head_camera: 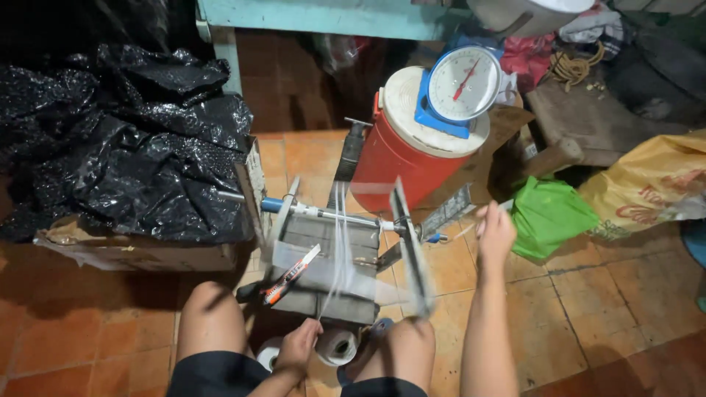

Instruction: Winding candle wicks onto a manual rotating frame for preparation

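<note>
A small winding frame [346, 220] on a metal axle stands on a grey block between my knees; its side arms are blurred from spinning. White thread [339, 242] runs from the frame down to my left hand [298, 345], which pinches it low near a white thread spool [337, 345]. My right hand [495, 231] is closed on the crank handle at the frame's right end. An orange and black utility knife [291, 274] lies on the block.
A red cooler [393, 158] carries a blue dial scale [460, 84] behind the frame. Black plastic bags fill a cardboard box [140, 254] on the left. A green bag [548, 217] and yellow sack [654, 184] lie right on the tiled floor.
</note>
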